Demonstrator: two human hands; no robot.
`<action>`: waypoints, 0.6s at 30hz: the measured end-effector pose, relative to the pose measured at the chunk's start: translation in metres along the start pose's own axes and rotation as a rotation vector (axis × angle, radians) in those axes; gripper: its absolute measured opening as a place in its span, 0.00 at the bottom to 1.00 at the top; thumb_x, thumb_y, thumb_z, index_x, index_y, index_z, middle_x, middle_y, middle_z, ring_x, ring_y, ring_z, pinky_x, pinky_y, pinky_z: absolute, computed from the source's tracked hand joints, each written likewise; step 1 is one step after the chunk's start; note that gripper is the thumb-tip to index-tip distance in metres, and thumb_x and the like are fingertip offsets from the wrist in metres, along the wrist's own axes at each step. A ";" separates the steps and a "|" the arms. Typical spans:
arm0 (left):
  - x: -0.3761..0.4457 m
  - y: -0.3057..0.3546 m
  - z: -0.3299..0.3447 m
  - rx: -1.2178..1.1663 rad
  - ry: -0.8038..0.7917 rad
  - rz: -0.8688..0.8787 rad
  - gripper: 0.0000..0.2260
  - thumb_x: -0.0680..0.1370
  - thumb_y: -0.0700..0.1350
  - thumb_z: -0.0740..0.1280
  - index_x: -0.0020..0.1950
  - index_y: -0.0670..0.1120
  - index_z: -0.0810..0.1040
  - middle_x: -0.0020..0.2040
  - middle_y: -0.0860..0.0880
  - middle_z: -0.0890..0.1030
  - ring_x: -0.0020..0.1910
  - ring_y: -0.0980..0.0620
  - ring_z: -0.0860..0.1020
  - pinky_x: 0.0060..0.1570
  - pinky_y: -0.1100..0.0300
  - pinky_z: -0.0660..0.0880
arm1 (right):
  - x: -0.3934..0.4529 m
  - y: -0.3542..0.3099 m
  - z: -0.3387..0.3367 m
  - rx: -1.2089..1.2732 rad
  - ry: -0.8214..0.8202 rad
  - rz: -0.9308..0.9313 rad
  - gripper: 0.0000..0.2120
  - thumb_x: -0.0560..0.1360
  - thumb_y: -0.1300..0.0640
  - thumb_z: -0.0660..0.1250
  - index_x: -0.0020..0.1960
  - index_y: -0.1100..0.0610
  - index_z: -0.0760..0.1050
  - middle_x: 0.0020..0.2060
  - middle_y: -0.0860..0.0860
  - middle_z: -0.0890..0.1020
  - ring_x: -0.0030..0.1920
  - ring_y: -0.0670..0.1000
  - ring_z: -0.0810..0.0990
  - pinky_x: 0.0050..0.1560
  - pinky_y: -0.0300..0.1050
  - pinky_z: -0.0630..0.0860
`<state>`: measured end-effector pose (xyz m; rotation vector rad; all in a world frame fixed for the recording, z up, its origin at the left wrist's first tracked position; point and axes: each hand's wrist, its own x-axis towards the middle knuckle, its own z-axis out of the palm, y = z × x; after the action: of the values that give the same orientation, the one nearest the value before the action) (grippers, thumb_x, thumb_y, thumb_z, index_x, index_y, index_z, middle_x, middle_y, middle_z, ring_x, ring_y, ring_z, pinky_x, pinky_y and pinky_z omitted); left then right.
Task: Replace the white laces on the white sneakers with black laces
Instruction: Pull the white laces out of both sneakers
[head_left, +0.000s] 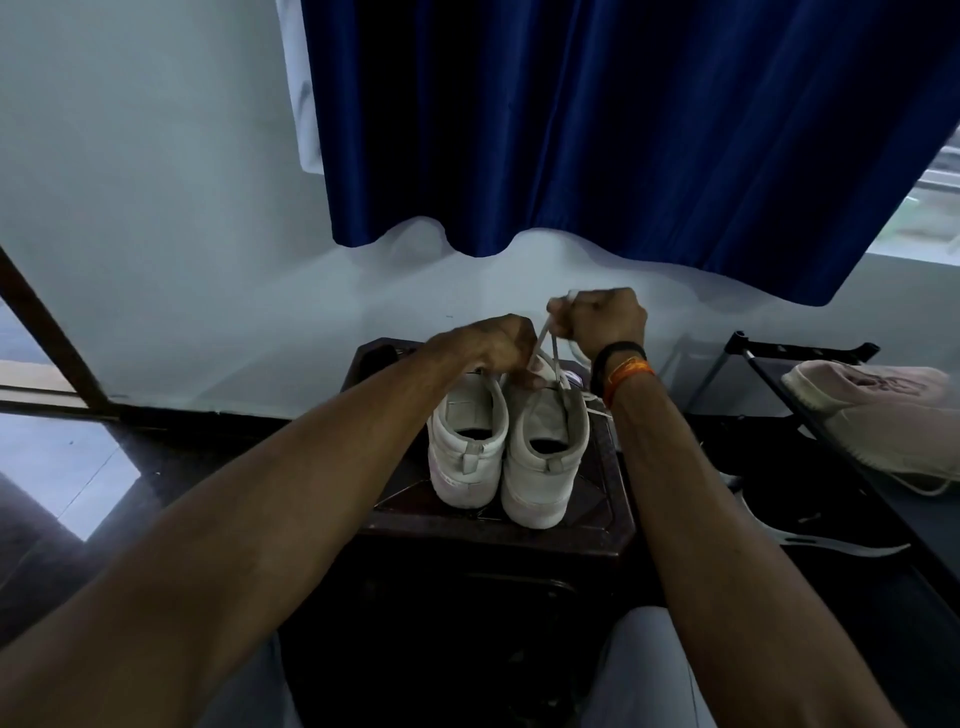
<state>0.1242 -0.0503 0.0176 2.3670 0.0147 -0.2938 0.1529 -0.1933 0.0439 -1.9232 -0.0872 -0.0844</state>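
Note:
Two white sneakers stand side by side, heels toward me, on a dark wooden stool (597, 514): the left sneaker (465, 447) and the right sneaker (545, 457). My right hand (597, 322) is raised above the right sneaker's front and grips a white lace (553, 353), pulled up taut from the shoe. My left hand (498, 345) is curled over the front of the shoes and holds the right sneaker near its tongue. No black laces are visible. The sneakers' toes are hidden behind my hands.
A dark blue curtain (597, 130) hangs over the pale wall behind. A black shoe rack (779, 364) on the right holds a pale pink sneaker (883, 415). Dark glossy floor (78, 467) lies to the left. My knees show at the bottom edge.

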 end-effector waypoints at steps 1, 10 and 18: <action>-0.001 0.000 0.001 -0.012 0.002 0.014 0.18 0.71 0.43 0.80 0.53 0.41 0.75 0.59 0.40 0.81 0.59 0.40 0.80 0.60 0.40 0.77 | 0.000 -0.007 -0.001 0.031 0.015 -0.052 0.08 0.75 0.59 0.75 0.37 0.52 0.84 0.33 0.50 0.86 0.36 0.49 0.86 0.50 0.48 0.84; -0.007 0.005 -0.002 -0.230 0.000 0.105 0.13 0.74 0.32 0.73 0.57 0.39 0.79 0.51 0.46 0.81 0.47 0.53 0.81 0.39 0.68 0.79 | -0.007 -0.020 -0.003 0.255 -0.005 -0.207 0.03 0.75 0.61 0.75 0.44 0.54 0.85 0.35 0.50 0.86 0.38 0.51 0.86 0.50 0.47 0.84; -0.003 0.010 -0.017 -0.310 0.016 0.173 0.12 0.84 0.41 0.60 0.56 0.42 0.84 0.54 0.47 0.84 0.44 0.54 0.73 0.44 0.62 0.72 | 0.003 -0.004 -0.008 0.314 -0.085 -0.118 0.04 0.74 0.60 0.76 0.48 0.58 0.86 0.39 0.54 0.86 0.41 0.52 0.86 0.54 0.53 0.83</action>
<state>0.1253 -0.0456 0.0373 2.0468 -0.1274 -0.1743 0.1559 -0.1990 0.0506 -1.6066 -0.2560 -0.0641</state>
